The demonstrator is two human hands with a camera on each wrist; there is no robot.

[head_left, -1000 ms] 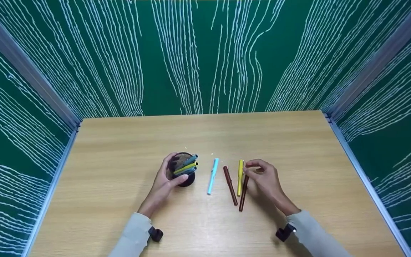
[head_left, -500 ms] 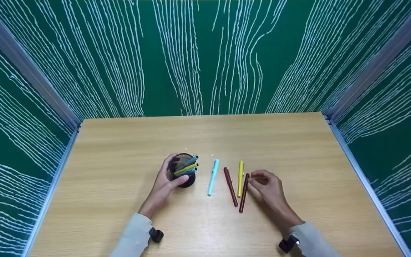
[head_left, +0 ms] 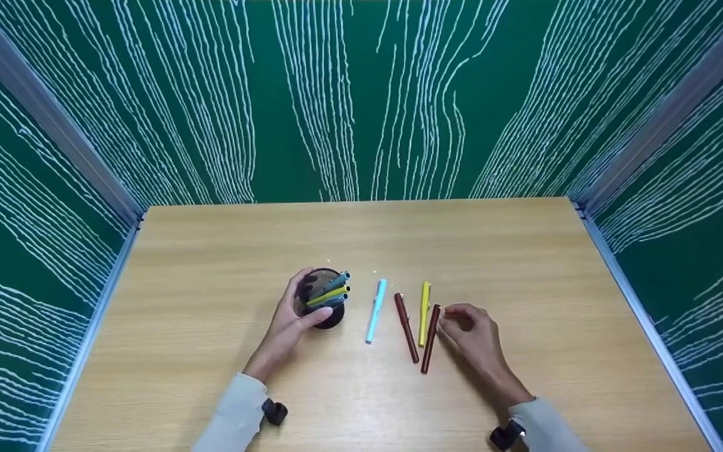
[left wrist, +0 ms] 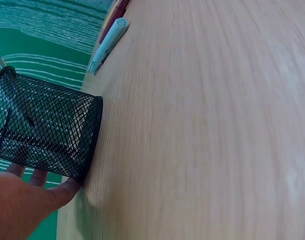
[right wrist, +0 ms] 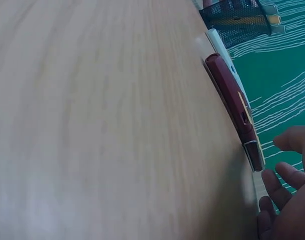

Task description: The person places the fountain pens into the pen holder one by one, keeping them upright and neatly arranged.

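Note:
In the head view my left hand grips a black mesh pen cup from its left side, thumb across the front. Several pens, blue-grey and a yellow one, lean out of the cup to the right. The left wrist view shows fingers under the mesh wall. My right hand is beside the upper end of a dark red pen, fingers loosely bent. In the right wrist view a gap shows between the fingertips and the dark red pen; nothing is held.
On the wooden table lie a light blue pen, a second dark red pen and a yellow pen. Green walls with white wavy lines stand behind and at both sides.
My right hand has drawn back towards me and slightly right, so the dark red pen's upper end now shows. The pens lie much as before; the left hand and cup stay put.

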